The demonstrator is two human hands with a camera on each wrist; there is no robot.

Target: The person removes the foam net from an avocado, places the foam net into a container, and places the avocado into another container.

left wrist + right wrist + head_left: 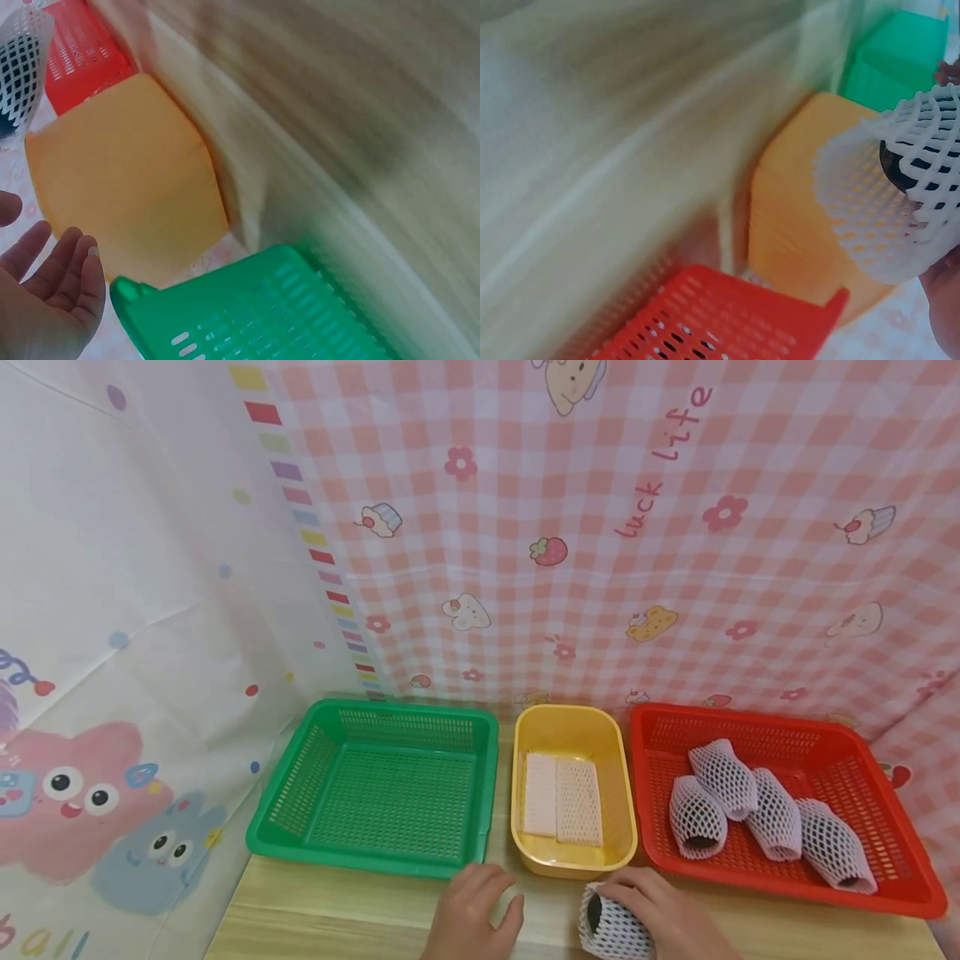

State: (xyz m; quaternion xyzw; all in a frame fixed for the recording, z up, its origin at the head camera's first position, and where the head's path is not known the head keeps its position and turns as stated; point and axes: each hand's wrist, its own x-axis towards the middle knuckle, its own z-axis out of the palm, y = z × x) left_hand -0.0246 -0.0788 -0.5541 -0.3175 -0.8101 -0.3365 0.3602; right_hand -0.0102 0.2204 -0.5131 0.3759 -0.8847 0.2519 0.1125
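Observation:
My right hand (667, 910) grips a dark, rounded object in a white foam net sleeve (618, 931), low over the table in front of the yellow bin. In the right wrist view the open end of the foam net sleeve (862, 217) flares out around the dark object, whose kind is hidden by the mesh. Left of it, my left hand (474, 914) holds nothing, its fingers slightly bent near the front right corner of the green basket. The left wrist view shows the same hand (56, 300) with fingers spread from the thumb.
A green basket (375, 857) stands at left with nothing in it. The yellow bin (628, 793) in the middle holds flat foam net sleeves (577, 802). At right, a red basket (772, 883) contains several netted dark objects (772, 814). A checked curtain (525, 635) hangs behind.

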